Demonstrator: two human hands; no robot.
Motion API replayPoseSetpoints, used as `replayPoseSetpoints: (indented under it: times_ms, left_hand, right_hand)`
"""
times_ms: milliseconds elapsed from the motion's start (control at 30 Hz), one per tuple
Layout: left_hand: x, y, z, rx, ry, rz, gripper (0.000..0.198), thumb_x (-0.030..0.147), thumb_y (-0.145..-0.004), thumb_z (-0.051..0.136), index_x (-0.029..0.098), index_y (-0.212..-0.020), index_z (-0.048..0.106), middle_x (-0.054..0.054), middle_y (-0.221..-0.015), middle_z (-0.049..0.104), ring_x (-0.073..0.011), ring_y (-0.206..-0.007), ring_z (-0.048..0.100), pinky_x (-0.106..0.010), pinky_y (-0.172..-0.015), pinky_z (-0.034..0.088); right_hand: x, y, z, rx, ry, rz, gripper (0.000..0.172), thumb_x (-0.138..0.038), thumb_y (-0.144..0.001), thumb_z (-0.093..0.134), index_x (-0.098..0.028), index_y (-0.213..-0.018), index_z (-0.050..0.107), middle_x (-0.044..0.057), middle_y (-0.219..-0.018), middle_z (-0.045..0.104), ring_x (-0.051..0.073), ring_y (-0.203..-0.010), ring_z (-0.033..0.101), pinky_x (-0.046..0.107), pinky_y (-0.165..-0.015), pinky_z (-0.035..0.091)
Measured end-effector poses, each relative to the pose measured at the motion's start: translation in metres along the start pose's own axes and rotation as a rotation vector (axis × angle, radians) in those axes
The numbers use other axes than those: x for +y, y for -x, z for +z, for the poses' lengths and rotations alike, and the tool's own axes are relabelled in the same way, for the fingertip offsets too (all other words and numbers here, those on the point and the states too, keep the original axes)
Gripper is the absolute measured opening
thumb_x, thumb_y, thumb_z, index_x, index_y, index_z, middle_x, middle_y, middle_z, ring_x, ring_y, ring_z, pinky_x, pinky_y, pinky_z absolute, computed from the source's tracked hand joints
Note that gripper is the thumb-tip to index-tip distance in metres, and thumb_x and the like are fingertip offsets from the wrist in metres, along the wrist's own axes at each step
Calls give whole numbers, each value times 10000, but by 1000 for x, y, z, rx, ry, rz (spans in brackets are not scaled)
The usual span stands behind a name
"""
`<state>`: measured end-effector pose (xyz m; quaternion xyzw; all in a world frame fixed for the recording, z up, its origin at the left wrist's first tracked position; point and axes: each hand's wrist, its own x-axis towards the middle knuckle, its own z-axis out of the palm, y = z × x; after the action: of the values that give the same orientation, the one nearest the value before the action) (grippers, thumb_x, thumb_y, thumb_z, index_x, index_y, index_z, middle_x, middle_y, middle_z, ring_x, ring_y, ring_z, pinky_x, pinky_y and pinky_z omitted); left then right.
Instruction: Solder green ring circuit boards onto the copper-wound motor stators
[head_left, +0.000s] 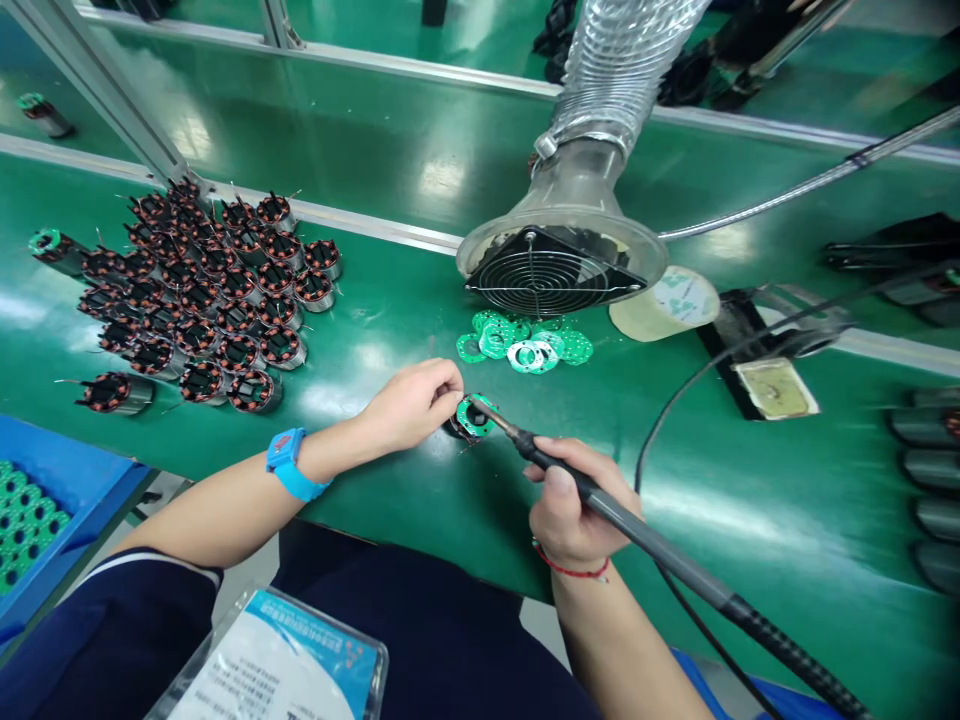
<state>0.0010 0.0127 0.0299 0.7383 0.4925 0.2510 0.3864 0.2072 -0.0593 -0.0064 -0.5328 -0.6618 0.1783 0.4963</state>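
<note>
At the near middle of the green bench: one stator, topped with a green ring board. Left hand: just left of the stator, fingertips at its rim, thumb and forefinger pressed together; whether a wire lies between them cannot be made out. Right hand: to the right of the stator and nearer the body, fingers wrapped around a soldering iron, its tip at the board. Beyond the stator: overlapping loose ring boards, below a round-guarded fan. Left: clustered stators.
</note>
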Motion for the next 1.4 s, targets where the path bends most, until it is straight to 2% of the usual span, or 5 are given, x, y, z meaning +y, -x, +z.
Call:
replayPoseSetpoints:
  times_ms: [367, 500, 767, 1167, 1400]
  left_hand:
    - [1, 1, 2, 14, -75, 48, 115, 125, -866, 487, 173, -769, 528, 0, -756, 562, -125, -679, 495, -260, -654, 408]
    - [0, 1, 2, 11, -74, 82, 114, 104, -857, 491, 169, -772, 530, 1, -759, 558, -122, -677, 487, -255, -655, 401]
    - [-3, 0, 0, -1, -89, 88, 109, 111, -860, 496, 173, -781, 536, -6, -775, 568, -136, -720, 524, -267, -677, 422]
    - [11, 11, -1, -275, -388, 33, 65, 221, -905, 523, 171, -881, 557, -63, -919, 633, -215, -910, 591, -340, -820, 468]
    - [7, 7, -14, -107, -179, 77, 133, 124, -882, 498, 165, -811, 603, -10, -789, 576, -144, -742, 529, -270, -690, 404]
  right_hand:
    - [-7, -6, 2, 80, -44, -194, 173, -313, -888, 546, -241, -969, 681, 10, -670, 667, 170, -499, 624, 354, -502, 535]
    - [-11, -10, 7, 86, -105, -85, 343, -230, -919, 523, -242, -1259, 571, 45, -868, 743, 212, -731, 725, 392, -649, 599]
    - [-14, -28, 20, -443, 33, -126, 583, -188, -871, 552, -277, -1420, 376, 104, -1372, 576, 261, -1263, 561, 498, -1034, 488]
    - [1, -24, 14, -216, 128, -50, 599, -297, -862, 666, -260, -1392, 390, 114, -1226, 643, 253, -1115, 648, 463, -944, 559]
    - [-1, -22, 19, -215, 146, -115, 599, -277, -867, 658, -262, -1400, 386, 111, -1193, 659, 253, -1079, 664, 456, -921, 568]
